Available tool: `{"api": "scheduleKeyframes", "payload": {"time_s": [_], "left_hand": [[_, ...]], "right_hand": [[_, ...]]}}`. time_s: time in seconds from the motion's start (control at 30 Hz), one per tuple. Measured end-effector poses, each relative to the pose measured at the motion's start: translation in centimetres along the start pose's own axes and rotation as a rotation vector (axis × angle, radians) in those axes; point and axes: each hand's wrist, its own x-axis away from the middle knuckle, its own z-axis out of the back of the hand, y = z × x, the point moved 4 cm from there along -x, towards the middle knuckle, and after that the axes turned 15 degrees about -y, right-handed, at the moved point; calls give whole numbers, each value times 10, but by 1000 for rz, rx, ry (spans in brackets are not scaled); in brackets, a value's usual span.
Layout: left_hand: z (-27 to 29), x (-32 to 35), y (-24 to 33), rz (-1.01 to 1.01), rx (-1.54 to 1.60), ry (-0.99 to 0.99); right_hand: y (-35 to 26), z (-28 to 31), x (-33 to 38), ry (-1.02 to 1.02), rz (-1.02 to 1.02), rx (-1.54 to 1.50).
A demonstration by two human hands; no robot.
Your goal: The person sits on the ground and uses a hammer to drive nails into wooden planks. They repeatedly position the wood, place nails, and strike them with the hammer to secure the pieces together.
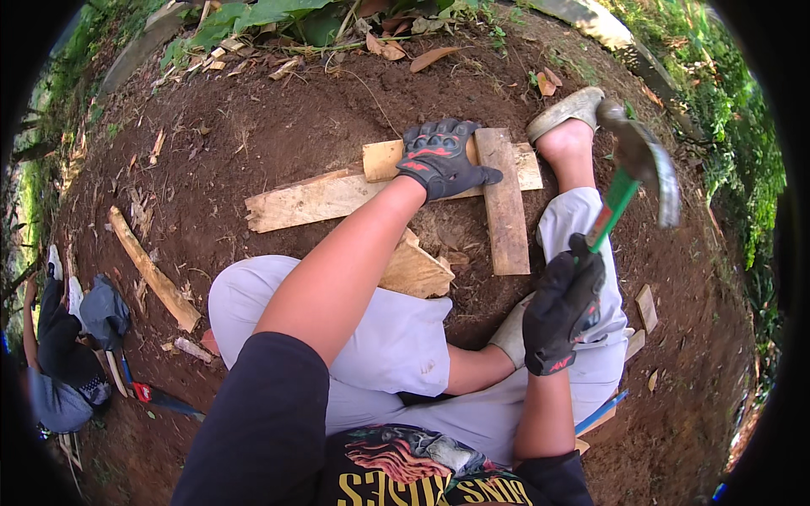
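In a dark glove, my left hand (439, 160) presses down on a short wooden block (381, 160), its fingers curled over the far side. That block rests on a long pale plank (299, 202) lying on the soil. A shorter board (508, 211) crosses the plank's right end, and my left thumb touches its edge. On the right, my gloved right hand (564, 308) grips a claw hammer (618, 198) by its green handle. The hammer's metal head is raised, to the right of the crossed board. A split chunk of wood (415, 268) sits beside my bent left knee.
A bare stick (152, 268) lies at the left on brown soil. Beyond it, another person (63, 363) is near a saw (164, 401). Small wood offcuts (646, 308) and a blue rod-like thing (601, 411) lie by my right leg. Leafy plants (316, 24) line the far edge.
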Motion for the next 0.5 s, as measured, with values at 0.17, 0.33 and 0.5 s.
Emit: {"api": "scheduleKeyframes", "payload": {"time_s": [0.17,0.33,0.5], "left_hand": [[7,0,5,-8,-22,-29],[30,11,0,12,-100,-18],[54,28,16,-61,-110,-168]], "right_hand": [[32,-45,-7,-346,-6,178],[34,-14,-17,-139,-104,-138],[59,-10,-20,-87,-165,-183]]}}
